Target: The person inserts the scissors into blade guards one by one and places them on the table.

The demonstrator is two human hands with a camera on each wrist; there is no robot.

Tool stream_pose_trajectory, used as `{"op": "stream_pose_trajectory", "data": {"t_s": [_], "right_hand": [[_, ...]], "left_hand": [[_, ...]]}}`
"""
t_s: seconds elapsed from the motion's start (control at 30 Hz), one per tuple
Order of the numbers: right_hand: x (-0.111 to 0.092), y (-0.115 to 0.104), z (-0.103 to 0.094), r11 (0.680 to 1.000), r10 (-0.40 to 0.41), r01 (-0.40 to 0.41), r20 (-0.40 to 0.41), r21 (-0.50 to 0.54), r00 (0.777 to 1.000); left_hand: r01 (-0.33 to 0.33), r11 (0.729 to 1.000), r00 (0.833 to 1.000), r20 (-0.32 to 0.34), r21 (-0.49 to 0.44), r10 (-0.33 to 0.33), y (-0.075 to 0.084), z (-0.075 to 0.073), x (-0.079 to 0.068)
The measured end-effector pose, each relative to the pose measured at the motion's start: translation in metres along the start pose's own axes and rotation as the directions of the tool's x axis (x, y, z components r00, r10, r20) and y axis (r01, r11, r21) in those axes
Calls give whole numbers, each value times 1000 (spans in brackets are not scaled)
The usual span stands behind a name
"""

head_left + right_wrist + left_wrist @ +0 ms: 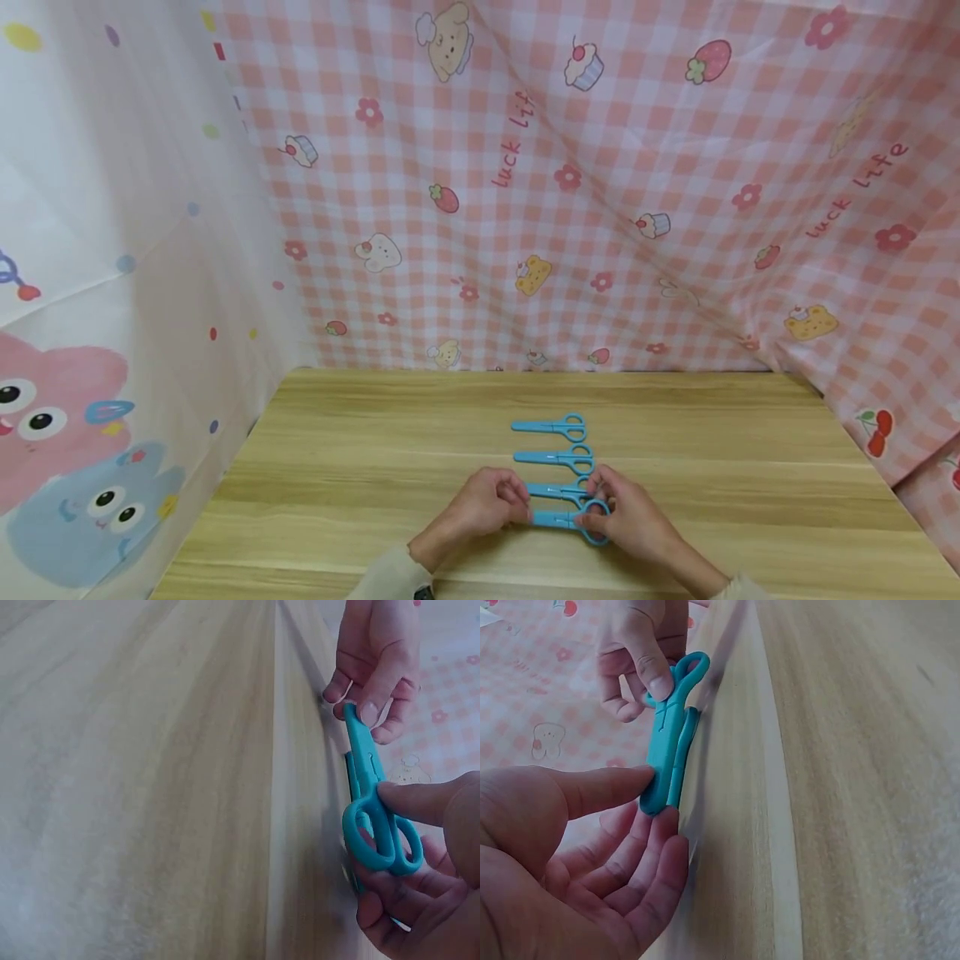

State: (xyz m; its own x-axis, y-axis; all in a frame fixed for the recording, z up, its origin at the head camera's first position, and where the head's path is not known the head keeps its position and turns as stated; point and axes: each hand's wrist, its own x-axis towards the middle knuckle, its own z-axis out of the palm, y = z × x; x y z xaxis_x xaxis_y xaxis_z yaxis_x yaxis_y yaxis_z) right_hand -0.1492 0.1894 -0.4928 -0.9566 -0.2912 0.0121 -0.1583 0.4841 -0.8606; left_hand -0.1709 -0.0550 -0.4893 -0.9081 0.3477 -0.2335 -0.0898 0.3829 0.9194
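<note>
A pair of blue scissors (553,520), its blades covered by a blue sheath, lies level between both hands at the near end of a column of similar scissors. My left hand (489,503) pinches the rounded blade end, the thumb on top in the left wrist view. At the handle end, my right hand (633,515) grips the scissors with its thumb near the pivot and its fingers beneath the loops (369,836). Just beyond lies a second pair of blue scissors (551,491), with fingers of both hands beside its ends.
Two more blue scissors (540,427) (542,457) lie farther back on the wooden table (360,433), blade ends to the left. A pink checked cloth (495,225) hangs behind the table, and a white patterned cloth (172,275) hangs at the left.
</note>
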Motion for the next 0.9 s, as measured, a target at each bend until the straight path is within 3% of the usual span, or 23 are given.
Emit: {"op": "stream_pose_trajectory", "data": {"t_s": [0.3,0.9], "right_hand": [[-3,1,4,993,61,-66,-55,-94,997],[-3,3,7,984,117,-130,-109,-123,987]], "left_hand": [[-8,996,1000,-26,90,11,-2,4,0],[-39,984,998,-43,173,47,-3,6,0]]}}
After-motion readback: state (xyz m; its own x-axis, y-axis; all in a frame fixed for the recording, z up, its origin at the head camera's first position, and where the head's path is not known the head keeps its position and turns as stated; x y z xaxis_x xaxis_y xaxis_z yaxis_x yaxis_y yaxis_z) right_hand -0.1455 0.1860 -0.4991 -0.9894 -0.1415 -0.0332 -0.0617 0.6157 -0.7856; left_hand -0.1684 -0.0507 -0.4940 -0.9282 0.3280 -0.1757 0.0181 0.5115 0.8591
